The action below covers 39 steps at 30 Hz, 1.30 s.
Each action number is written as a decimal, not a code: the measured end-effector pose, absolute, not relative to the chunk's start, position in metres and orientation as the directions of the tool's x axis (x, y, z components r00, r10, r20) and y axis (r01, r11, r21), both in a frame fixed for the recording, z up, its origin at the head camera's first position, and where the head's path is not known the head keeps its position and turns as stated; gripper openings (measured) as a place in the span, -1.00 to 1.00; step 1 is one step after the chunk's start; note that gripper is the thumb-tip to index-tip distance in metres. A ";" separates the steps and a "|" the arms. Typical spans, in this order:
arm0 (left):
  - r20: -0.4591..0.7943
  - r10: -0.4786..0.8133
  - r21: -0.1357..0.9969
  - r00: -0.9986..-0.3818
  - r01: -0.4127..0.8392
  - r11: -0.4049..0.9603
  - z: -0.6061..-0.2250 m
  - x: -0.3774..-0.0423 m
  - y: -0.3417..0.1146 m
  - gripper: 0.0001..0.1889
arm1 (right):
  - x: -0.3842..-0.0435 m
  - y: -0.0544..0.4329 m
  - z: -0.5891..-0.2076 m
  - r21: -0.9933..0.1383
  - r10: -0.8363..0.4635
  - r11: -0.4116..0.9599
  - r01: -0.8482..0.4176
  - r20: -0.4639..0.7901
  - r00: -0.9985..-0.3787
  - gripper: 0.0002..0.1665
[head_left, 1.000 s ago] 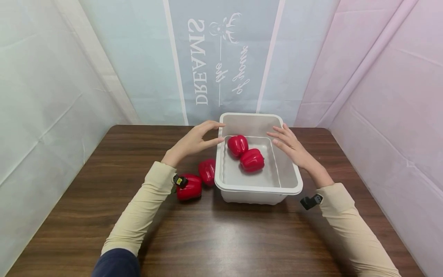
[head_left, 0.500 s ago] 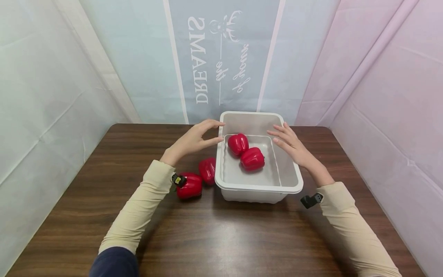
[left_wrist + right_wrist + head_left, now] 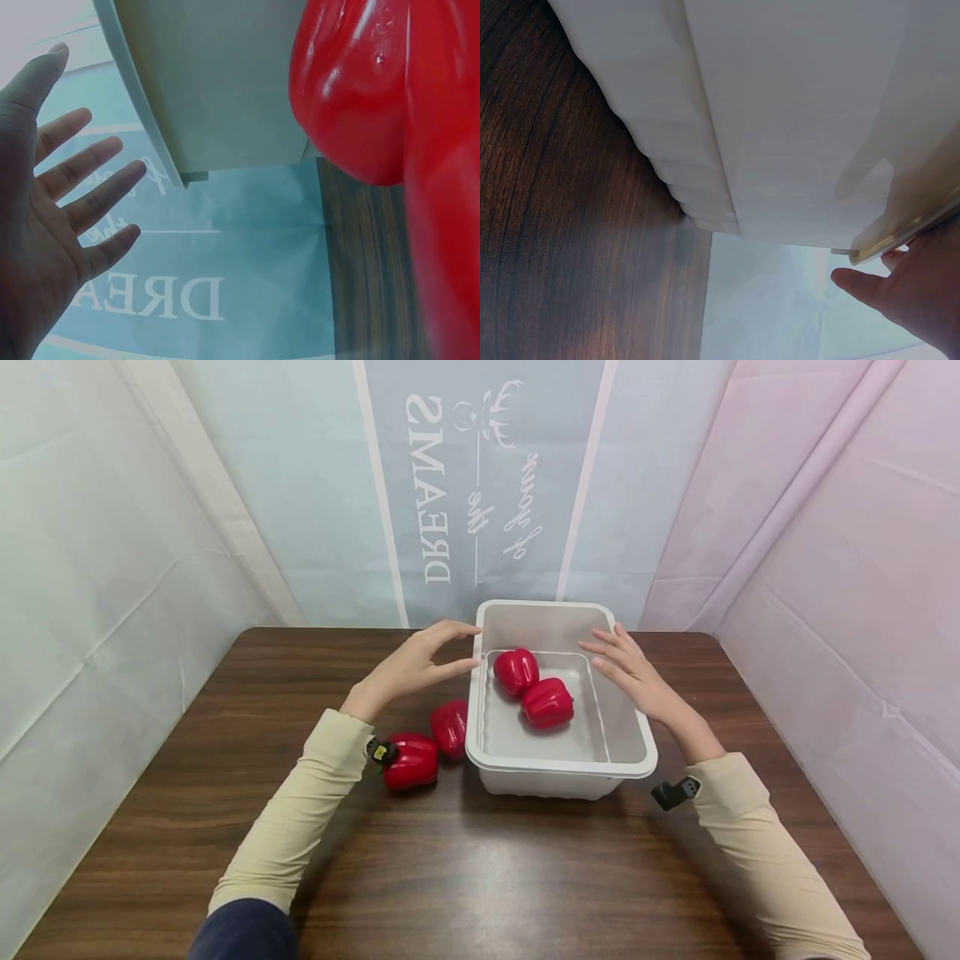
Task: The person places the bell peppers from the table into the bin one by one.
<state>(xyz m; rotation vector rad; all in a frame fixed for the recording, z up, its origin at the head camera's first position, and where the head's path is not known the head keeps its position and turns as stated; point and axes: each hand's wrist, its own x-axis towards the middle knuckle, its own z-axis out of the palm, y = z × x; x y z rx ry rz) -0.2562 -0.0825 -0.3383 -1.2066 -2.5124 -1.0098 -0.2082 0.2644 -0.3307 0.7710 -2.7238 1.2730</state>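
Note:
A light grey plastic tub (image 3: 561,768) holds two glossy red bell peppers, one at the back left (image 3: 516,672) and one nearer the middle (image 3: 547,703). Outside, against its left wall, lies another bell pepper (image 3: 449,729), with a further bell pepper (image 3: 411,762) beside it, partly behind the left wrist camera. My left hand (image 3: 412,668) hovers by the left rim, thumb and fingers apart, nothing between them; the left wrist view shows its fingers spread (image 3: 105,180). Over the right rim, my right hand (image 3: 633,677) has its fingers extended inward, holding nothing.
The tub stands toward the back of a dark wood table (image 3: 480,877). A pale blue cloth (image 3: 502,485) with mirrored lettering hangs behind it. White cloth sides rise at left (image 3: 135,610) and right (image 3: 847,610).
My left hand and forearm have drifted slightly left, away from the tub's rim. The right hand, the tub and the bell peppers have stayed in place.

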 end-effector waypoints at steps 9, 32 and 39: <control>0.414 0.636 0.486 -0.651 0.749 0.450 -0.340 -0.254 -0.086 -0.45 | -0.230 0.280 -0.359 -0.692 -0.407 0.562 -0.453 0.245 -0.880 -0.50; 0.404 0.636 0.487 -0.657 0.743 0.459 -0.343 -0.246 -0.095 -0.46 | -0.232 0.282 -0.364 -0.700 -0.398 0.551 -0.454 0.257 -0.880 -0.50; 0.394 0.630 0.475 -0.670 0.735 0.485 -0.345 -0.244 -0.099 -0.47 | -0.232 0.282 -0.364 -0.699 -0.396 0.558 -0.447 0.250 -0.884 -0.49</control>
